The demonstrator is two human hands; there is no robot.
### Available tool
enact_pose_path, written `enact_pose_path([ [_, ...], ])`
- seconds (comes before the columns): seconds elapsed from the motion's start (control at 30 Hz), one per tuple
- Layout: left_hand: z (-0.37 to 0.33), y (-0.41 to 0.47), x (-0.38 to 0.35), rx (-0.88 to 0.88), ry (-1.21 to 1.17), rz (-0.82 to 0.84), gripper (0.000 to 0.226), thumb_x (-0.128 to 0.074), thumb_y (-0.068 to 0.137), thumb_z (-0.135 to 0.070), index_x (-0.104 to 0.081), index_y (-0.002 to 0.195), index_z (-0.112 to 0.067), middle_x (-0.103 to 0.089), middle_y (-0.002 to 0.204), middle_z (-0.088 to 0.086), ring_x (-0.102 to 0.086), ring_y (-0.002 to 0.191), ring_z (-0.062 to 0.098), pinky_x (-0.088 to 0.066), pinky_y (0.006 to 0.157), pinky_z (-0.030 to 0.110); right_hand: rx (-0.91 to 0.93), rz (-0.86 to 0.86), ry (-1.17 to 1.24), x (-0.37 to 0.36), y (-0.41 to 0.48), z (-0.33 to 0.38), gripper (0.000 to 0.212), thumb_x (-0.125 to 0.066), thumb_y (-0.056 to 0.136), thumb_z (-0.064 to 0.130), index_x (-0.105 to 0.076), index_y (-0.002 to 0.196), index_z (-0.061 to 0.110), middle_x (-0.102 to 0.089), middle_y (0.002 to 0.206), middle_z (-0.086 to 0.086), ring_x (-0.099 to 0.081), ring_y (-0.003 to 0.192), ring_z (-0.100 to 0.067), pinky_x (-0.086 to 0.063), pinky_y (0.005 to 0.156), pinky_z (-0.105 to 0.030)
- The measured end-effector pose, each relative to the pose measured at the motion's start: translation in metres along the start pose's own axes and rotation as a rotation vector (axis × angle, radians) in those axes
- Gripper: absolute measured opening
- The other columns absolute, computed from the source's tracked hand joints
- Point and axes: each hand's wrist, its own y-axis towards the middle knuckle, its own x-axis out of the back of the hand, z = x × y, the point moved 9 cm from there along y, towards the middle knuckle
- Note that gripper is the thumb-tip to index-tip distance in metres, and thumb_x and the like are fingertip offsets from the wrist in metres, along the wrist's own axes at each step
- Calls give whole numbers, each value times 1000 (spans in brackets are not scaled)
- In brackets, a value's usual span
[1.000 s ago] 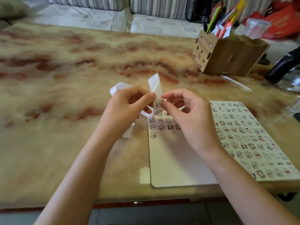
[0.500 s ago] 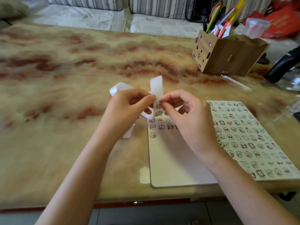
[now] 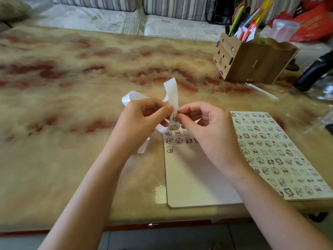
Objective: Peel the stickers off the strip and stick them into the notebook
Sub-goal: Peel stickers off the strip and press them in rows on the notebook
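A white sticker strip (image 3: 172,95) curls upward above the table, with small cartoon stickers on its lower part. My left hand (image 3: 142,121) pinches the strip between thumb and fingers. My right hand (image 3: 207,130) pinches at a sticker (image 3: 174,117) on the strip with thumb and forefinger. Below them lies the open notebook (image 3: 194,181). Its left page carries a few rows of stickers near the top. Its right page (image 3: 281,156) is covered with many stickers.
A wooden pen holder (image 3: 252,62) with pens and scissors stands at the back right. A black object (image 3: 317,73) and glassware sit at the far right edge. A striped sofa runs behind the marble-patterned table (image 3: 72,87).
The strip's free end has risen a little and leans slightly right. Both hands stay pinched at the same spot on the strip.
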Motion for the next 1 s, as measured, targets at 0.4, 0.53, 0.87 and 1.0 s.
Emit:
enact_pose_path([
  [0.4, 1, 0, -1, -11, 43, -5, 13, -64, 87, -24, -72, 78, -19, -68, 58, -15, -60, 55, -6, -40, 53, 6, -35, 62, -110, -3, -2, 1, 3, -71, 85, 16, -68, 83, 15, -59, 72, 14, -51, 57, 1, -35, 54, -10],
  [0.53, 2, 1, 3, 3, 59, -34, 14, -64, 88, -24, -72, 79, -17, -67, 57, -15, -59, 53, -6, -40, 51, 6, 42, 54, -192, -3, -2, 11, 7, -71, 83, 17, -65, 80, 20, -56, 89, 10, -51, 77, -3, -35, 66, -10],
  [0.87, 3, -2, 12, 54, 85, -123, 16, -60, 90, -22, -71, 81, -14, -65, 60, -10, -53, 44, -8, -31, 37, 6, -350, 285, 25, 1, -6, -18, 3, -74, 80, 10, -71, 79, 12, -71, 71, -2, -54, 61, -10, -45, 63, -20],
  [1.0, 1, -2, 13, 53, 93, -132, 17, -60, 90, -22, -71, 81, -14, -66, 62, -9, -53, 45, -8, -32, 39, 5, -487, 380, -57, -3, -16, -33, 4, -73, 78, 3, -73, 78, 7, -69, 63, 0, -52, 50, -10, -41, 52, -16],
])
